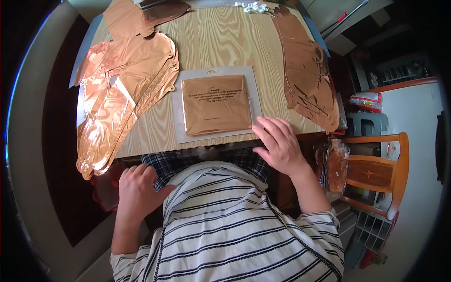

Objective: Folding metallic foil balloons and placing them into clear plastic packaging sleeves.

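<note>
Resting at the near edge of the wooden worktop (221, 42), the right hand (281, 144) lies flat with its fingers (272, 128) spread, tips touching the near right corner of the clear packet (217, 104) of folded rose-gold foil; the left hand (137, 185) sits on the lap, fingers loosely curled and holding nothing. A careless push could, I judge, slide the packet off the edge; the flattened foil balloons (123, 89) at left already overhang and might slip or crease.

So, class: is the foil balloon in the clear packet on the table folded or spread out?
Folded. The foil balloon lies as a flat, neat square inside the clear packet, unlike the loose foil shapes spread beside it. The right hand touches the packet's corner.
</note>
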Demonstrator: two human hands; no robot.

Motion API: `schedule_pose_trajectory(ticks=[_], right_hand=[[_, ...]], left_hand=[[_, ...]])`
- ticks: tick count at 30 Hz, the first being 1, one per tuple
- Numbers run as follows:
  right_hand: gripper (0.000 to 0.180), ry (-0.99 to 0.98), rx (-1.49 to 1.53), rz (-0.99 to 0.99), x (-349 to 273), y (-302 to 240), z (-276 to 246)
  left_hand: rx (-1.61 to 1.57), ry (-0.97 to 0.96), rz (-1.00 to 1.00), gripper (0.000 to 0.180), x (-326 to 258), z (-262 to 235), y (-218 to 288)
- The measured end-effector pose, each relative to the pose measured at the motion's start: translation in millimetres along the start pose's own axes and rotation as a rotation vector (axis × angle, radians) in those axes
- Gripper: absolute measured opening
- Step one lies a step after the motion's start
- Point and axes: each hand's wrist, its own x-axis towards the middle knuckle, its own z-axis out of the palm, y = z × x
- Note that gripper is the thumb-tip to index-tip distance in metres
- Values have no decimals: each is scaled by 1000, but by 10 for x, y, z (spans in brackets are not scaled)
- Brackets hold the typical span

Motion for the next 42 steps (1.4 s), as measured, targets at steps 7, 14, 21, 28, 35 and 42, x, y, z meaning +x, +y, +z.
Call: schedule_pose_trajectory(ticks=[7, 14, 21, 28, 35, 42], right_hand=[[52, 161, -69, -55, -102, 58, 143], [34, 257, -112, -57, -128, 1, 125], [20, 201, 261, 197, 68, -72, 78], [26, -13, 397, 507, 308, -65, -19], [47, 33, 190, 554, 289, -156, -3], [53, -25, 154, 793, 183, -422, -123]], left_hand=[[32, 345, 273, 53, 352, 95, 214], [-152, 482, 595, 31, 674, 663, -47], [-373, 480, 307, 18, 716, 632, 50], [-230, 283, 14, 29, 762, 471, 76], [-161, 500, 163, 59, 745, 502, 192], [57, 379, 495, 64, 840, 806, 405]])
